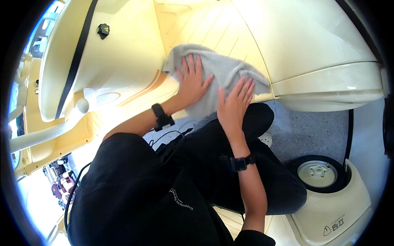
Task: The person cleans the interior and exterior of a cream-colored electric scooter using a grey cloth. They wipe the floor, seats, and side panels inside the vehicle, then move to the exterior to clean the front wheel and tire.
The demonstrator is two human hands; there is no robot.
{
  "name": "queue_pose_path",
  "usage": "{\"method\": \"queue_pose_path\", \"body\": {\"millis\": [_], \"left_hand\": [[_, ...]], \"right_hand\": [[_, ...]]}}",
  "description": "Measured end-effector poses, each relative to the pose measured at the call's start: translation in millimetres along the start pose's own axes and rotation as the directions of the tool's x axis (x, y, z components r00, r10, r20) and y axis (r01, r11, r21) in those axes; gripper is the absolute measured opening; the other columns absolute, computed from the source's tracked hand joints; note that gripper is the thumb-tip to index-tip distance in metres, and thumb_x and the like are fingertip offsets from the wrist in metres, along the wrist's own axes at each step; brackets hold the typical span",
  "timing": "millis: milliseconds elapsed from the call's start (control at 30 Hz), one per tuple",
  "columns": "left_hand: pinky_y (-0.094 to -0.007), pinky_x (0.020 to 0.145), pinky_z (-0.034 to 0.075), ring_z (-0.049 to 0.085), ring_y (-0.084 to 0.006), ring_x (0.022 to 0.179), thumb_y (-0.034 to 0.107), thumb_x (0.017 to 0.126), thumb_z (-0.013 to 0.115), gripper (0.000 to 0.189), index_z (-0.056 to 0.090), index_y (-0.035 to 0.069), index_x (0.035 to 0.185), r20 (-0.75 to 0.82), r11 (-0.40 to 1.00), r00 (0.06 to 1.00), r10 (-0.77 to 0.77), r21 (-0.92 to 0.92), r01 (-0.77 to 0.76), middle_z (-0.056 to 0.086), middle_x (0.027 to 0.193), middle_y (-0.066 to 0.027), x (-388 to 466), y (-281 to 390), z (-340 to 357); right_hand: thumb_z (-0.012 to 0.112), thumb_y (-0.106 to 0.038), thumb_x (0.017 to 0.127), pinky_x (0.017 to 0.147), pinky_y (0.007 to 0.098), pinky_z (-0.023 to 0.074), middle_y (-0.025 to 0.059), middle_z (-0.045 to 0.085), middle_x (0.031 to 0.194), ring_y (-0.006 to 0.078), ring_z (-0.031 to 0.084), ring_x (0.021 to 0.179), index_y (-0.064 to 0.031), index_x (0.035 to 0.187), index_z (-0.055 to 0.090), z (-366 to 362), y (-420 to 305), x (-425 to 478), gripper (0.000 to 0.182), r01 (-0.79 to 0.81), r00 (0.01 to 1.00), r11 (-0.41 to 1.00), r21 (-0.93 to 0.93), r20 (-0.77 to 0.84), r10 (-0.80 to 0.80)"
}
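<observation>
A grey knitted cloth lies bunched and wrinkled over the ribbed cream footwell floor of a small vehicle, and its lower part hangs over the edge. My left hand presses flat on the cloth's left half, fingers spread. Lower on the right, my right hand rests on the cloth with its thumb apart from the fingers. Neither hand's fingers curl around the fabric. Part of the floor is hidden beneath the cloth.
A black knob sticks out of the cream panel at left. Below it a pale rounded bar juts inward. At right, a black-tyred wheel sits in a cream fender bearing writing. Speckled grey flooring shows beyond my knees.
</observation>
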State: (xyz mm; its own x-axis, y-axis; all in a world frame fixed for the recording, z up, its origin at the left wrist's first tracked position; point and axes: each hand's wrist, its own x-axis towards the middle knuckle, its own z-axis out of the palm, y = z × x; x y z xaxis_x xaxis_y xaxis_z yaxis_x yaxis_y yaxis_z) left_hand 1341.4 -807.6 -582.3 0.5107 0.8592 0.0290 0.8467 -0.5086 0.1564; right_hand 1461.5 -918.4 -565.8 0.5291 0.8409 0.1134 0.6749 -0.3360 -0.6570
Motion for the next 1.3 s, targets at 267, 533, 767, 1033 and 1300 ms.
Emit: {"method": "queue_pose_path", "body": {"millis": [267,533,767,1033,1300], "left_hand": [[-0.0697,0.105,0.016,0.017,-0.0519,0.138,0.041,0.095,0.043,0.07,0.025,-0.004,0.145,-0.102,0.984,0.982,0.16,0.091,-0.151,0.019,0.151,-0.0302,71.7,-17.9,14.0],[-0.0663,0.106,0.02,0.023,-0.047,0.138,0.038,0.092,0.043,0.063,0.034,0.0,0.142,-0.279,0.992,0.952,0.129,0.027,-0.127,0.026,0.15,-0.024,127.5,-7.3,35.5],[-0.0626,0.109,0.018,0.023,-0.044,0.139,0.039,0.091,0.044,0.064,0.035,-0.001,0.14,-0.29,0.987,0.943,0.162,0.045,-0.156,0.027,0.151,-0.0236,134.9,-17.2,38.0],[-0.0608,0.111,0.016,0.018,-0.0425,0.142,0.037,0.09,0.048,0.067,0.032,-0.002,0.142,-0.125,0.947,0.941,0.315,0.101,-0.304,0.021,0.154,-0.0227,82.1,-25.1,23.7],[-0.061,0.112,0.011,0.008,-0.0421,0.145,0.03,0.083,0.056,0.077,0.027,0.001,0.148,0.154,0.91,0.902,0.403,0.032,-0.413,0.014,0.155,-0.0241,-72.1,-41.1,-20.5]], "right_hand": [[0.058,-0.04,0.088,0.116,0.0529,0.01,0.0376,0.023,0.146,0.0486,0.018,0.14,0.015,0.142,0.02,62.2,-22.8,143.3,0.086,-0.017,0.996,1.0,0.007,-0.09,0.018],[0.049,-0.032,0.093,0.116,0.0495,0.015,0.0281,0.026,0.15,0.0423,0.021,0.141,-0.0135,0.146,0.034,116.6,21.6,241.7,0.058,0.442,0.893,0.857,-0.266,0.041,-0.448],[0.058,-0.023,0.086,0.113,0.0498,0.0244,0.0308,0.039,0.14,0.0449,0.031,0.135,-0.004,0.137,0.043,104.1,10.5,240.6,0.057,0.54,0.84,0.84,-0.051,0.104,-0.533],[0.053,-0.016,0.09,0.108,0.049,0.0325,0.0327,0.038,0.14,0.0443,0.035,0.133,-0.0029,0.143,0.034,79.9,-2.3,153.8,0.058,0.458,0.889,0.852,-0.255,0.109,-0.445],[0.042,-0.017,0.095,0.105,0.0524,0.0363,0.0389,0.029,0.143,0.0496,0.036,0.132,0.0016,0.144,0.031,64.3,-70.4,-19.1,0.053,0.113,0.983,0.853,-0.509,0.18,-0.023]]}}
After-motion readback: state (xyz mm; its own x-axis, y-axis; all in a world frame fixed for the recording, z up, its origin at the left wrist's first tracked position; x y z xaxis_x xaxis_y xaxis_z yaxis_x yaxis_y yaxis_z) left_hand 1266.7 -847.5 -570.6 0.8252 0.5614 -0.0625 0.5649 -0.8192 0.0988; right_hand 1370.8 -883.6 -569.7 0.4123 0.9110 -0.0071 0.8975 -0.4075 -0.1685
